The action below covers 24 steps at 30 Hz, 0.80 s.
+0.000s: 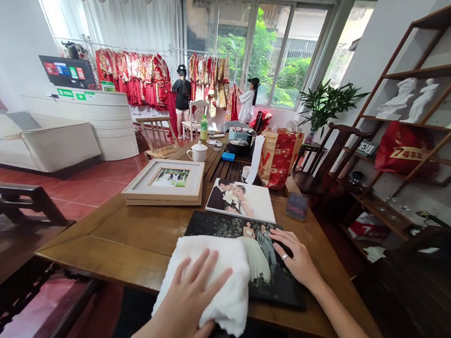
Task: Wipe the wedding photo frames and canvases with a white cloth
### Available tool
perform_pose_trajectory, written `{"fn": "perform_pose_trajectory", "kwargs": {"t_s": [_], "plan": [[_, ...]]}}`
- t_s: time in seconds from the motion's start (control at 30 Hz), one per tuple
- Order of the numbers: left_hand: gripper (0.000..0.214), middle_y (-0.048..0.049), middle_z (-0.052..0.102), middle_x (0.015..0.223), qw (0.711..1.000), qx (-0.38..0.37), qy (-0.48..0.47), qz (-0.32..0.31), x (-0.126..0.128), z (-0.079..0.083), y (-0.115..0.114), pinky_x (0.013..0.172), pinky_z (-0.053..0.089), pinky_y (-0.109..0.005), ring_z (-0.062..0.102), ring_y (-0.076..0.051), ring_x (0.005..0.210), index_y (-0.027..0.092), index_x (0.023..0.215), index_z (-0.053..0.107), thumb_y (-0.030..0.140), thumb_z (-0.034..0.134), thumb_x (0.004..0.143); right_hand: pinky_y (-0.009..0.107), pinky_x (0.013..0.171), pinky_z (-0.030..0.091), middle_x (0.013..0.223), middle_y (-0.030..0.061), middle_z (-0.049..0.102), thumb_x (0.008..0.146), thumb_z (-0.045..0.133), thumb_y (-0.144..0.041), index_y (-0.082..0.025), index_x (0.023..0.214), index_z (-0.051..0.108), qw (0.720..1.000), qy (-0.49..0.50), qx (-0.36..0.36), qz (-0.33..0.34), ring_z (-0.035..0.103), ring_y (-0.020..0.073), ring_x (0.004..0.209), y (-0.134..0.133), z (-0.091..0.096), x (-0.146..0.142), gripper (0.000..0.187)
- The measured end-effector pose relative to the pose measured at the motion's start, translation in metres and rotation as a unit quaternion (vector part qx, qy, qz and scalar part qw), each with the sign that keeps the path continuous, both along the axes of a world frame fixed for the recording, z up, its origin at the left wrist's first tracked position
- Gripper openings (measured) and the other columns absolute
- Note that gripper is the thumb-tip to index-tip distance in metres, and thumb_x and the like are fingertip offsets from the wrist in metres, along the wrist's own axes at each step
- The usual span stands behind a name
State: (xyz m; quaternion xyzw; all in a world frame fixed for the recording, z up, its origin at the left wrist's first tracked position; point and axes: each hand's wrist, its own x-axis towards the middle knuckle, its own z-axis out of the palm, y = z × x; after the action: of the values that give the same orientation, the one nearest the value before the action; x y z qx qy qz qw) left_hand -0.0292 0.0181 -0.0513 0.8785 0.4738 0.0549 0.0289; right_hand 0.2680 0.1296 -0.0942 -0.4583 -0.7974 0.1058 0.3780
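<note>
My left hand lies on a folded white towel, fingers spread over its top. The towel covers the near left part of a dark photo panel and hangs past the table's front edge. The panel shows a couple in wedding clothes. My right hand, with a ring on one finger, rests fingers apart on the panel's right side. Just behind lies a white-edged wedding photo panel. To its left are wooden picture frames, stacked, the top one holding a photo.
The wooden table also bears a white lidded mug, a green bottle, a blue box, a red paper bag and a small dark block. Two people stand by the clothes racks. Shelves stand right.
</note>
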Motion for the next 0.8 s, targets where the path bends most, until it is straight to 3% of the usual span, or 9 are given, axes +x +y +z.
{"fn": "perform_pose_trajectory", "kwargs": {"t_s": [0.1, 0.23, 0.33, 0.43, 0.53, 0.67, 0.8], "plan": [[0.072, -0.0062, 0.014, 0.151, 1.000, -0.016, 0.007, -0.019, -0.001, 0.008, 0.012, 0.104, 0.017, -0.056, 0.011, -0.031, 0.136, 0.031, 0.140, 0.026, 0.024, 0.051, 0.073, 0.048, 0.096, 0.042, 0.115, 0.0061, 0.064, 0.086, 0.049, -0.028, -0.028, 0.107, 0.065, 1.000, -0.004, -0.006, -0.003, 0.054, 0.0240, 0.113, 0.000, 0.000, 0.001, 0.027], [0.054, -0.0114, 0.030, 0.145, 1.000, 0.003, 0.015, 0.026, 0.004, 0.022, 0.063, 0.101, 0.024, -0.053, 0.022, -0.030, 0.134, 0.023, 0.135, 0.039, 0.030, 0.046, 0.082, 0.047, 0.096, 0.043, 0.115, 0.0067, 0.064, 0.086, 0.049, -0.029, -0.026, 0.105, 0.066, 1.000, -0.006, -0.007, -0.006, 0.054, 0.0238, 0.112, 0.000, 0.000, 0.001, 0.026], [0.047, -0.0140, 0.035, 0.142, 0.996, 0.052, 0.016, 0.073, 0.009, 0.020, 0.100, 0.099, 0.027, -0.054, 0.027, -0.032, 0.131, 0.020, 0.131, 0.044, 0.034, 0.044, 0.086, 0.047, 0.097, 0.042, 0.116, 0.0064, 0.064, 0.086, 0.049, -0.029, -0.026, 0.106, 0.066, 1.000, -0.006, -0.006, -0.006, 0.054, 0.0238, 0.113, 0.000, 0.000, 0.002, 0.026], [0.047, -0.0163, 0.034, 0.142, 0.993, 0.072, 0.017, 0.094, 0.011, 0.014, 0.115, 0.099, 0.025, -0.055, 0.025, -0.033, 0.132, 0.018, 0.131, 0.044, 0.032, 0.043, 0.087, 0.048, 0.097, 0.042, 0.116, 0.0059, 0.064, 0.086, 0.049, -0.029, -0.027, 0.106, 0.066, 1.000, -0.005, -0.005, -0.005, 0.054, 0.0241, 0.113, -0.001, 0.000, 0.001, 0.026], [0.050, -0.0162, 0.031, 0.143, 0.994, 0.070, 0.014, 0.088, 0.010, 0.010, 0.101, 0.100, 0.024, -0.054, 0.023, -0.033, 0.133, 0.019, 0.133, 0.042, 0.030, 0.045, 0.084, 0.049, 0.097, 0.042, 0.116, 0.0059, 0.064, 0.086, 0.049, -0.028, -0.027, 0.107, 0.065, 1.000, -0.004, -0.001, -0.001, 0.054, 0.0242, 0.113, 0.000, 0.000, 0.001, 0.026], [0.065, -0.0132, 0.023, 0.147, 0.998, 0.030, 0.009, 0.054, 0.010, 0.008, 0.049, 0.103, 0.018, -0.056, 0.015, -0.034, 0.135, 0.024, 0.138, 0.033, 0.026, 0.051, 0.076, 0.049, 0.096, 0.043, 0.115, 0.0057, 0.065, 0.086, 0.049, -0.029, -0.028, 0.107, 0.065, 1.000, 0.001, 0.003, 0.000, 0.055, 0.0241, 0.112, 0.001, -0.001, 0.001, 0.027], [0.083, -0.0099, 0.008, 0.151, 1.000, -0.007, 0.000, -0.030, 0.015, 0.006, 0.005, 0.103, 0.013, -0.059, 0.006, -0.036, 0.136, 0.030, 0.143, 0.018, 0.027, 0.057, 0.070, 0.048, 0.096, 0.043, 0.114, 0.0050, 0.066, 0.086, 0.049, -0.029, -0.029, 0.106, 0.066, 1.000, 0.008, 0.005, 0.001, 0.055, 0.0240, 0.111, 0.001, 0.000, 0.001, 0.026]]}}
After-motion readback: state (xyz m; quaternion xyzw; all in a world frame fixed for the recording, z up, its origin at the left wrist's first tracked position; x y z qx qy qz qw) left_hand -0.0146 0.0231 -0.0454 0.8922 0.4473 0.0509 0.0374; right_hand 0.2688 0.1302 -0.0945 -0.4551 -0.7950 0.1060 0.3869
